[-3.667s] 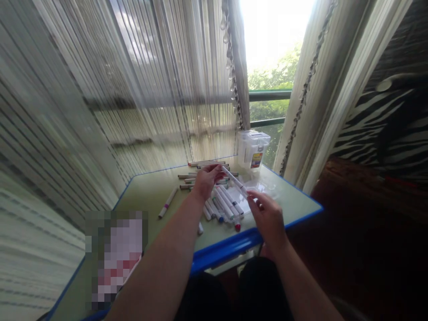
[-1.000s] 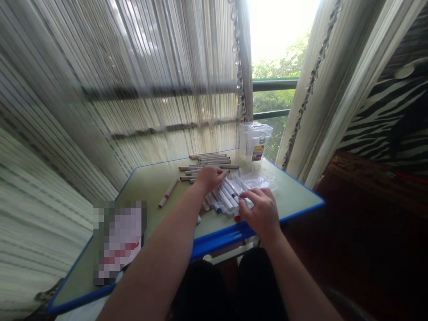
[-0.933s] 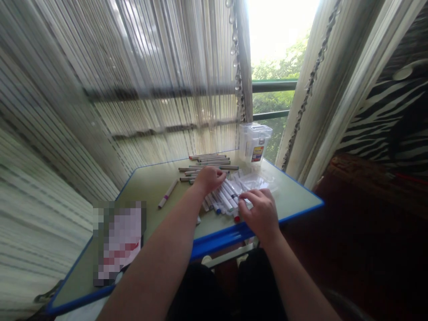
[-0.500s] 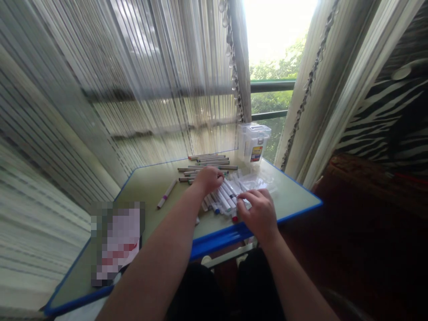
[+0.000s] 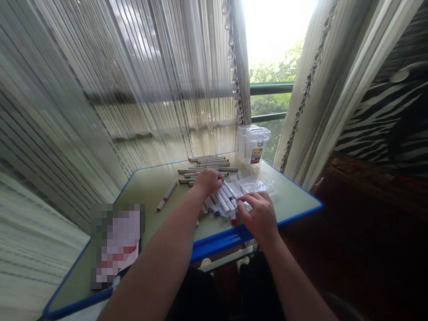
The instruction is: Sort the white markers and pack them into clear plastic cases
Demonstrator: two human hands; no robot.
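My left hand is closed, fingers curled at the far end of a bundle of white markers; what its fingertips grip is hidden. On the near right side of the bundle, my right hand bends thumb and fingers together in a pinch at the marker ends. Too little shows to tell what lies in that pinch. Between the hands runs a white marker with a dark band. Clear plastic lies around the bundle's right side. A red-ended marker sticks out toward the table's front edge.
More markers lie loosely across the back of the table, which has a blue rim. A marker with a purple band lies apart at left. A clear lidded box stands at the back right. A blurred-out item lies front left.
Both hands stay in nearly the same place, with the same closed shapes. The view has shifted very slightly; the markers and box look unmoved.
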